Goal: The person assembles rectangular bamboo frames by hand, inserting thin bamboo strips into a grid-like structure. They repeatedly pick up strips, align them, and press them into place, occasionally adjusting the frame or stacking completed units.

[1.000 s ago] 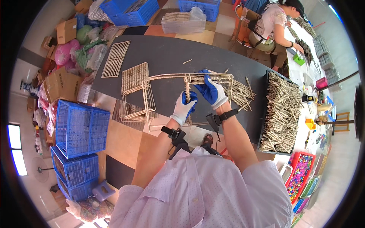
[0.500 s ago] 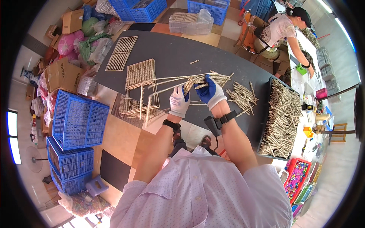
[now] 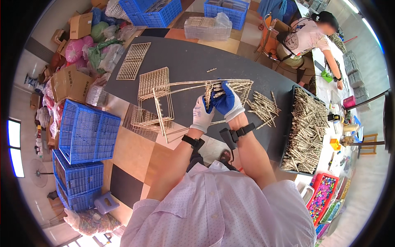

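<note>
Both my hands wear white gloves with blue palms, over the dark table (image 3: 185, 53). Between them is a pale beige wire-like frame (image 3: 159, 112), a rectangle stretching left and right of my hands, with short knobbly sticks set across its right part. My left hand (image 3: 202, 115) is closed at the inner end of that row of sticks; its fingertips are partly hidden. Just right of it, my right hand (image 3: 228, 101) curls around the sticks and the frame's upper bar. A loose pile of mottled sticks (image 3: 263, 108) lies right of my hands.
A black tray (image 3: 284, 158) heaped with sticks stands at the table's right end. Slatted panels (image 3: 133, 61) and a slatted rack (image 3: 154, 83) lie on the left. Blue crates (image 3: 88, 131) stack at left. A co-worker (image 3: 308, 41) sits at another table, far right.
The frame has turned, so its left end is higher and its right end bar shows clearly. My hands have moved slightly right and closer together.
</note>
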### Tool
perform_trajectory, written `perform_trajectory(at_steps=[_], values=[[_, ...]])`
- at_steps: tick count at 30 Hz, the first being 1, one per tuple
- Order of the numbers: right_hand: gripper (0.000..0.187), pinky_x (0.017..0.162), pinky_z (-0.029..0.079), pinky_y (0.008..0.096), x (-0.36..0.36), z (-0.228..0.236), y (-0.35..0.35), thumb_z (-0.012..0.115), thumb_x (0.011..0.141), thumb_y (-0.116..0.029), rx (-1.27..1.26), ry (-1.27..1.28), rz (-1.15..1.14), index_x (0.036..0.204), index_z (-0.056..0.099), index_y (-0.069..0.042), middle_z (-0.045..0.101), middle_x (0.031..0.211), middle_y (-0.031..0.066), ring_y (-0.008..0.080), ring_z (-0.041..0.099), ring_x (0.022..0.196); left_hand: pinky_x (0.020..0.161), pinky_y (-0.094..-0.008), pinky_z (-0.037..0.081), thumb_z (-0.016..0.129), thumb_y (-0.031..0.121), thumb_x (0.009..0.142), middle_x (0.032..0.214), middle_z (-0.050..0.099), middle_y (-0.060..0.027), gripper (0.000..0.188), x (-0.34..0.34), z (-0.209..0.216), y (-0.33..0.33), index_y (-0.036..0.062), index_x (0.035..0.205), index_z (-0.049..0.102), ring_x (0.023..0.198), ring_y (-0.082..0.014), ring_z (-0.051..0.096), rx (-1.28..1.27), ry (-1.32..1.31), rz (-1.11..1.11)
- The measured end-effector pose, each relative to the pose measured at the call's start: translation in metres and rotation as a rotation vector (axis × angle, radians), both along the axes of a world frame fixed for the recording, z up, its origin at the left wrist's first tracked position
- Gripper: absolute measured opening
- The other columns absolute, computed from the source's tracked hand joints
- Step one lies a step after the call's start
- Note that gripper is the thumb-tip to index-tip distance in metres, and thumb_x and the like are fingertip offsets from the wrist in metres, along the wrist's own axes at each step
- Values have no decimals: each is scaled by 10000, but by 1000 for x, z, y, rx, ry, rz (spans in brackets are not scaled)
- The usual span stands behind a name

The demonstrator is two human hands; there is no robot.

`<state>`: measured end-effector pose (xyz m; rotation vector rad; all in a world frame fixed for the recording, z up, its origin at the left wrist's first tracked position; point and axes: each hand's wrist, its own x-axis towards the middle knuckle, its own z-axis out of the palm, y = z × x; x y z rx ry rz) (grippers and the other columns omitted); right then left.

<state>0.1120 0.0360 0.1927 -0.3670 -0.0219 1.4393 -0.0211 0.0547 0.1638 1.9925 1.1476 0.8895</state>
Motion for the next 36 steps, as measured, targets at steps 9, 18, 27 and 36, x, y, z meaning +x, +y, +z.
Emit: perform_trajectory(at_steps=[9,18,27,36], values=[[126,587,498,270,27,9,-24,543,946,-174,-176,55,332,924,592,-59,603,785,45,159,565,646,732,-443,498,694,143,750,945,566,-167,396,-47,-1,45,52,1110,556,814,-336,600,612,290,-45],[194,711,524,305,86,-52,-159,597,879,-96,-158,-897,625,1029,609,27,639,893,104,201,634,801,649,-290,511,744,139,809,979,628,-92,547,-123,6,87,-16,1268,490,778,-147,601,-139,-117,344],[141,559,458,269,132,-220,-237,503,951,-197,-634,-282,-54,890,603,-120,569,698,-4,128,552,625,512,-208,437,627,-18,849,919,597,0,405,-173,28,58,86,1231,543,624,-70,511,-431,-473,369],[313,820,482,380,242,-235,-163,526,930,-388,-794,30,154,1053,599,-110,643,998,61,251,581,940,528,-227,445,649,25,860,834,594,-8,382,-240,26,-3,61,1230,557,629,-79,534,-500,-572,600]])
